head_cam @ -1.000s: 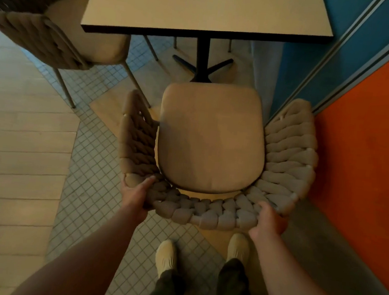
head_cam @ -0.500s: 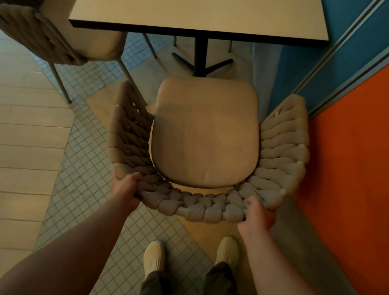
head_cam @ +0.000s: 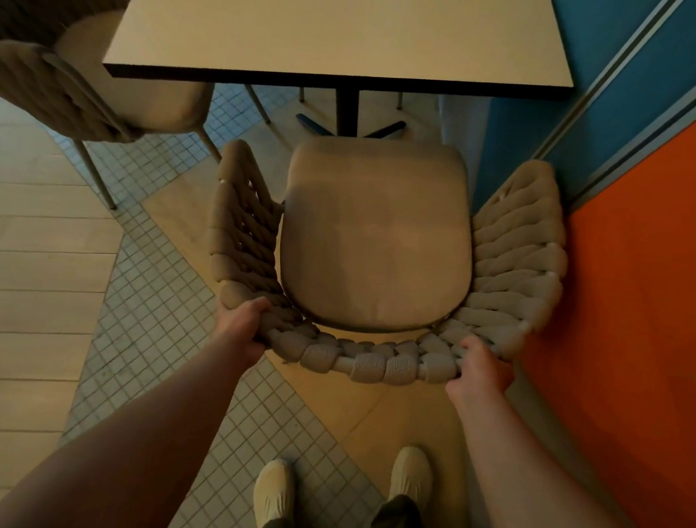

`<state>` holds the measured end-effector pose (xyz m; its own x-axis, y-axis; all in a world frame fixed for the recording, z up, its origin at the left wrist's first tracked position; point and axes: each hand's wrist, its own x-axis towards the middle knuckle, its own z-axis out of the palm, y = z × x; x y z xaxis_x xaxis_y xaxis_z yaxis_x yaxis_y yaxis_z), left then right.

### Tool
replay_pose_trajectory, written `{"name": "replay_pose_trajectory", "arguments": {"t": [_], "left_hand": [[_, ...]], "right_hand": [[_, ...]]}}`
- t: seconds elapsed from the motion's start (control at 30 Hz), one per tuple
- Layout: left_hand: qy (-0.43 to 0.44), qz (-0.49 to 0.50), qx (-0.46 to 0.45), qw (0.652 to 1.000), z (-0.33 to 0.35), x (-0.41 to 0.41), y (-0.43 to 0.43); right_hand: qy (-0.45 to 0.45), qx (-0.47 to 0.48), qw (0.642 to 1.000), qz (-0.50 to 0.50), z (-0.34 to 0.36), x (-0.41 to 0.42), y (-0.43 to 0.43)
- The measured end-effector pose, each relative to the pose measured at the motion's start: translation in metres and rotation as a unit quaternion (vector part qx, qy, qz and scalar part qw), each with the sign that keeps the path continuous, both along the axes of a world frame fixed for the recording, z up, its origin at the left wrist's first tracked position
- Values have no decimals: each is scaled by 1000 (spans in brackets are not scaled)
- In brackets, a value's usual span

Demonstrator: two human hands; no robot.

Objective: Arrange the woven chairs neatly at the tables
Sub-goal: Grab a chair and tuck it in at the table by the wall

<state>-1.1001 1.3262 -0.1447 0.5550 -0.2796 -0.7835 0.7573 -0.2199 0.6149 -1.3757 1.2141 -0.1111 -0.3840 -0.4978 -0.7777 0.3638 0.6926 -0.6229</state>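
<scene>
Woven chair [head_cam: 375, 241] nearer the table [head_cam: 342, 23], seat front now at its pedestal.

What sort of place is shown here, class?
Probably a café or restaurant: a pedestal table, matching woven chairs drawn up to it, and bold blue and orange wall panels.

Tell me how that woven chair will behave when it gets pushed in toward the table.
The woven chair probably slides as one stiff piece: both hands, left and right, grip its thick braided back rim, which looks soft but grippy. Its thin legs may catch on the tile grout. The loose-looking seat cushion could shift slightly.
</scene>
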Motion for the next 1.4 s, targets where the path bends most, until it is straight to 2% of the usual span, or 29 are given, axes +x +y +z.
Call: {"name": "replay_pose_trajectory", "arguments": {"t": [0.1,0.27,0.57,0.67,0.9,1.2,1.4], "left_hand": [[10,-20,-1,1000,-5,0,-3],[-20,7,8,1000,9,-16,-1],[21,-7,-12,1000,-7,-33,28],[-12,6,-7,1000,18,-50,31],[9,-20,21,1000,30,-63,43],[-6,20,12,1000,17,-47,12],[-10,5,21,1000,16,-33,-15]], "right_hand": [[-1,1,1000,4,2,-1,-5],[4,11,1000,15,4,-11,-1],[6,17,1000,15,6,-33,24],[-6,6,1000,10,7,-40,32],[-66,4,998,1,6,-46,40],[-6,33,999,5,4,-33,10],[-13,17,1000,11,1,-19,-19]]}}
